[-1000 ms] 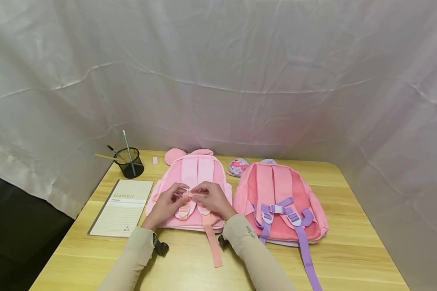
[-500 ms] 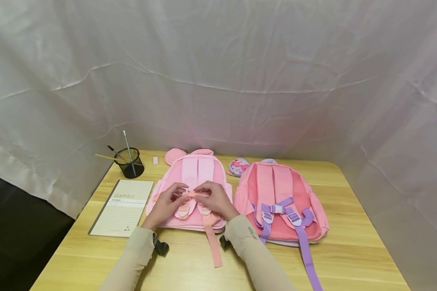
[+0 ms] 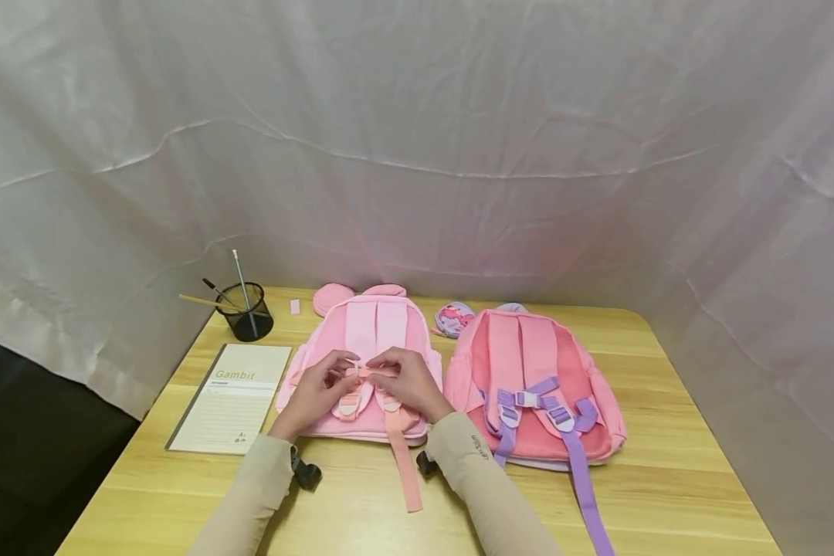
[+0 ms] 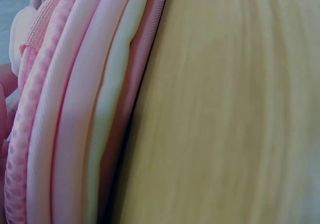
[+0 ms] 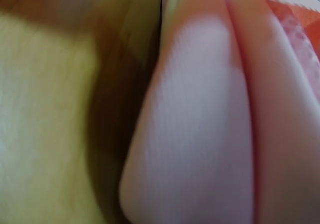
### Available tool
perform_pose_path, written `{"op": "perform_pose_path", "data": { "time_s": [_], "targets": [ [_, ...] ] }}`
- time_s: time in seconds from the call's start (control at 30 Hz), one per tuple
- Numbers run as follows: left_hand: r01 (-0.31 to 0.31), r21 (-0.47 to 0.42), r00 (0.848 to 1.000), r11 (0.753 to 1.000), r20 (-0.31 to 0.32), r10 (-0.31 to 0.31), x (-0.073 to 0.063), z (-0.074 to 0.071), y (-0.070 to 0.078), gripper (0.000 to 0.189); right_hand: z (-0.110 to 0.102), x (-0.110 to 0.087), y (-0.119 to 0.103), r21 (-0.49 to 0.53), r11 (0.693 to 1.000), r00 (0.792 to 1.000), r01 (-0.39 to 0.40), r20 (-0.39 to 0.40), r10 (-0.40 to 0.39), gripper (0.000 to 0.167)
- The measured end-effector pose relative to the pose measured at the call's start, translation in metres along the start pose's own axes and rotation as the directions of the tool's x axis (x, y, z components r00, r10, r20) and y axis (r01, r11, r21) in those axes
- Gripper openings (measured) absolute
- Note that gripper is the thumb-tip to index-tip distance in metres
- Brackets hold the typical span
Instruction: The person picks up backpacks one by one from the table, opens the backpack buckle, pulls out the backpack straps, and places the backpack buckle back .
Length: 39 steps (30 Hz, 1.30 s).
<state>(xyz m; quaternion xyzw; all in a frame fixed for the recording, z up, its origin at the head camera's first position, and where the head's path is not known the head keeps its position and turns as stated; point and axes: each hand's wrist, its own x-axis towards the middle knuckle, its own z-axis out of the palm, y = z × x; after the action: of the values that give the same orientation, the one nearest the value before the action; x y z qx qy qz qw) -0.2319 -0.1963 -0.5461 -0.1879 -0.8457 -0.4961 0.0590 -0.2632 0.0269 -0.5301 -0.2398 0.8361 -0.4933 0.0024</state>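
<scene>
A light pink backpack [image 3: 323, 324] lies on the table with its strap side up. Over its middle, my left hand [image 3: 317, 392] and right hand [image 3: 411, 378] face each other and pinch the two sides of a short orange chest strap [image 3: 364, 371] with a small white buckle, largely hidden by the fingers. Below them are white strap adjusters, and a loose orange strap end [image 3: 405, 471] hangs over the table's front part. The left wrist view shows the backpack's layered edge [image 4: 80, 104] close up; the right wrist view shows its bottom side [image 5: 190, 124].
A darker pink backpack [image 3: 584, 378] with purple straps and a fastened white buckle lies to the right. A round purple pouch [image 3: 453, 318] sits behind it. To the left are a notebook [image 3: 231, 401], a black mesh pen cup [image 3: 252, 320] and a pink eraser [image 3: 295, 306].
Both hands stay at the chest strap with only slight finger movement. The backpacks and the other things keep their places.
</scene>
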Motion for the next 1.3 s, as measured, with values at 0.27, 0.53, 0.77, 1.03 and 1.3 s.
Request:
{"op": "perform_pose_path", "data": {
  "time_s": [0.27,0.53,0.77,1.03,1.3],
  "targets": [
    [0.004,0.01,1.0,1.0,-0.005,-0.004,-0.001,0.001,0.01,0.03,0.004,0.002,0.003,-0.004,1.0,1.0,0.022,0.006,-0.022,0.019],
    [0.042,0.029,0.998,0.999,-0.038,-0.041,-0.003,0.003,0.015,0.031,0.0,-0.002,0.002,0.029,0.999,1.0,0.014,-0.02,-0.014,0.019],
    [0.053,-0.009,0.998,0.999,-0.028,-0.054,-0.002,0.001,0.001,0.031,-0.001,-0.002,0.005,-0.005,0.999,0.999,0.034,-0.008,-0.034,0.021],
    [0.038,-0.037,0.999,0.999,-0.01,-0.038,-0.001,0.001,0.003,0.031,-0.002,-0.003,0.005,-0.023,0.999,1.0,0.024,-0.008,-0.024,0.019],
    [0.039,0.008,0.999,0.999,0.006,-0.039,-0.001,0.002,0.004,0.031,0.004,-0.001,0.006,-0.009,0.999,0.999,0.039,0.015,-0.039,0.019]
  ]
}}
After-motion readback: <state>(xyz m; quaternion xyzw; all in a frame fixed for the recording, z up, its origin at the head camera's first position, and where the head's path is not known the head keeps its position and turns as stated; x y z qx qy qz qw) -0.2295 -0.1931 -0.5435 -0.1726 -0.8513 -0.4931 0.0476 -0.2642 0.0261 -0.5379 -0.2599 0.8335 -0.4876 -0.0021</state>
